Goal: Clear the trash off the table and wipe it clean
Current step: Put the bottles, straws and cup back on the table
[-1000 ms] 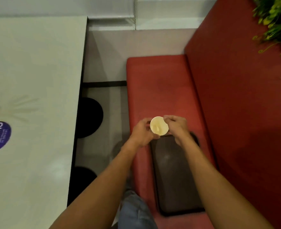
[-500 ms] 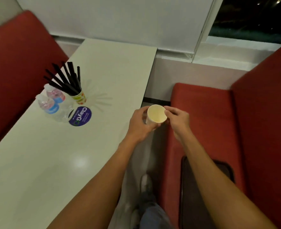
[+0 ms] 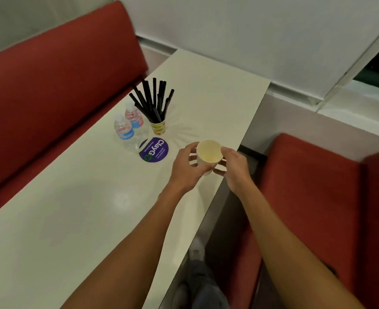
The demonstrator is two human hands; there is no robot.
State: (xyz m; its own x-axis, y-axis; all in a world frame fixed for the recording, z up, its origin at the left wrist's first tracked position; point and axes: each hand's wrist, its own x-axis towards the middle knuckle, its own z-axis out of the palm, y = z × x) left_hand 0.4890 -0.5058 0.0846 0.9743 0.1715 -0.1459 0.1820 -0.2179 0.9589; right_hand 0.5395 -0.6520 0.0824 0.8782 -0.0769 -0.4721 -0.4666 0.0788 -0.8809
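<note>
Both hands, left hand (image 3: 187, 167) and right hand (image 3: 234, 169), have carried the small white paper cup (image 3: 209, 152), pinched between them, over the pale rectangular table (image 3: 77, 208)'s right edge; bare tabletop lies nearer.

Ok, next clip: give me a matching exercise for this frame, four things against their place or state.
Things:
1. paper cup
2. straws
3. bottles
4. sticker

Places or states:
A. flat on the table
B. standing in a small printed cup
C. held between both hands, left hand, right hand
D. upright beside the printed cup, bench side

Pairs: 1-C, 2-B, 3-D, 4-A
</note>
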